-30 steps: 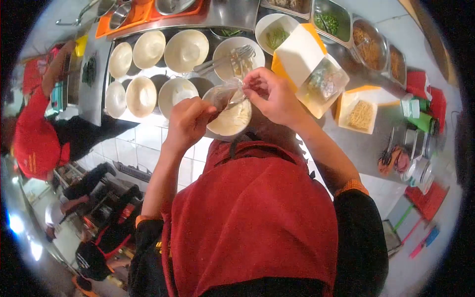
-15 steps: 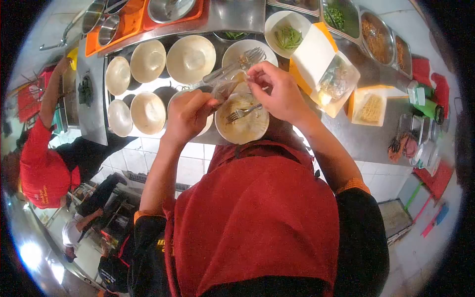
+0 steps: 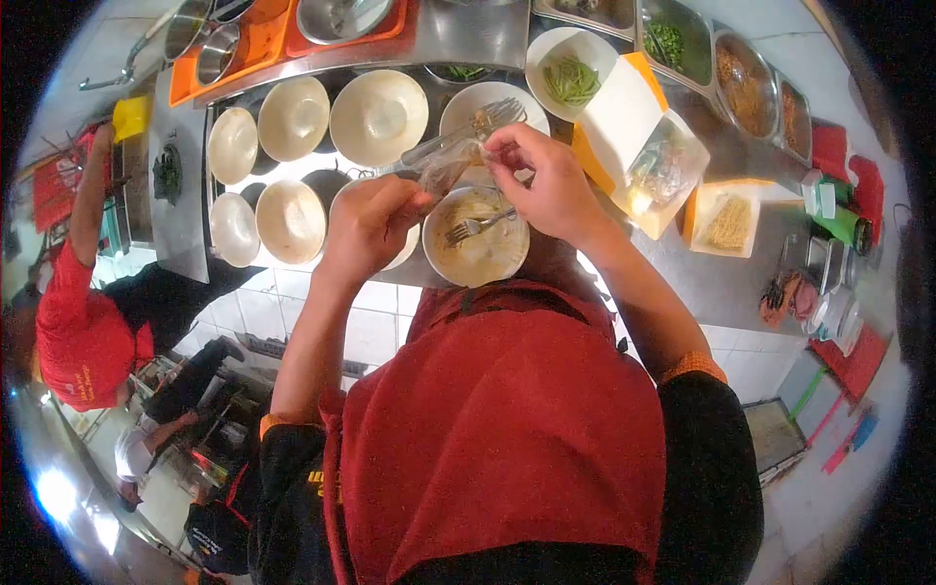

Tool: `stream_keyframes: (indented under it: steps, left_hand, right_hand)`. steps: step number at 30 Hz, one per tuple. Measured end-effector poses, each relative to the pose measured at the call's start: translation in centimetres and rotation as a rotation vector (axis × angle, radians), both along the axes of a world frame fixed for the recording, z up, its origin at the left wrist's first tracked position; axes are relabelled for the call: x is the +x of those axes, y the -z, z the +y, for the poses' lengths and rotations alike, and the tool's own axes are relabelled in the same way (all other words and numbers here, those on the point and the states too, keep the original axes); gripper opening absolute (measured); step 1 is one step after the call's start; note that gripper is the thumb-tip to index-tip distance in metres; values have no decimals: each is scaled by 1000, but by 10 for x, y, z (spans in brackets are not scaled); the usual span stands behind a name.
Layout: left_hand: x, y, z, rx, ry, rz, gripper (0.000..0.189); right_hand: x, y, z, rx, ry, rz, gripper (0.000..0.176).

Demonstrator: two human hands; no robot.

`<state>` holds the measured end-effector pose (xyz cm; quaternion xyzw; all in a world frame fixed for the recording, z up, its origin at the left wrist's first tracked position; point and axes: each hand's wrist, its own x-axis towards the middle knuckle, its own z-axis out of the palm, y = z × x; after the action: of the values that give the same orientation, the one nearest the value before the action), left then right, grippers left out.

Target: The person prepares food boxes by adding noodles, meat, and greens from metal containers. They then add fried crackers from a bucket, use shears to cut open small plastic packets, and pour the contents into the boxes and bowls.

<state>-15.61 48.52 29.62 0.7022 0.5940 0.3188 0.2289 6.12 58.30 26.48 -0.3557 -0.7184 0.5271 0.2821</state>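
A small clear plastic bag stretches between my hands above the counter. My left hand pinches one side of it, fingers closed. At its other end, the fingertips of my right hand are also pinched together. Just below them sits a white bowl with pale residue inside and a fork lying in it. Behind the bag, several forks and other metal utensils rest over another white bowl. What the bag contains is hard to make out.
Several cream bowls stand in rows at the left. A bowl of green beans, an open takeaway box and a noodle box are at the right. Metal food trays line the back. A co-worker in red stands left.
My hands stay almost in place, still holding the bag, which has shifted slightly between them. At the left, the co-worker's raised arm has moved and more of a yellow item shows.
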Motion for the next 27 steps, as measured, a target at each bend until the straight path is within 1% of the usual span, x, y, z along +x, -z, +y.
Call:
stream_keyframes:
  steps: [10, 14, 16, 21, 26, 27]
  left_hand:
    - [0, -5, 0, -19, -7, 46, 11]
    - [-1, -4, 0, -15, -7, 9, 11]
    - [-1, -6, 0, -46, 3, 35, 4]
    - [-3, -7, 1, -78, 17, 43, 3]
    - [-2, -12, 4, -100, 30, 83, 3]
    - [0, -12, 5, -91, 15, 90, 8]
  right_hand:
    - [-1, 2, 1, 60, 5, 37, 17]
    - [-1, 3, 1, 48, 14, 25, 18]
    - [-1, 4, 1, 62, 18, 19, 18]
    - [-2, 0, 1, 28, -2, -2, 14]
    - [-3, 1, 0, 34, 8, 20, 15]
    - [-2, 0, 0, 33, 3, 14, 15]
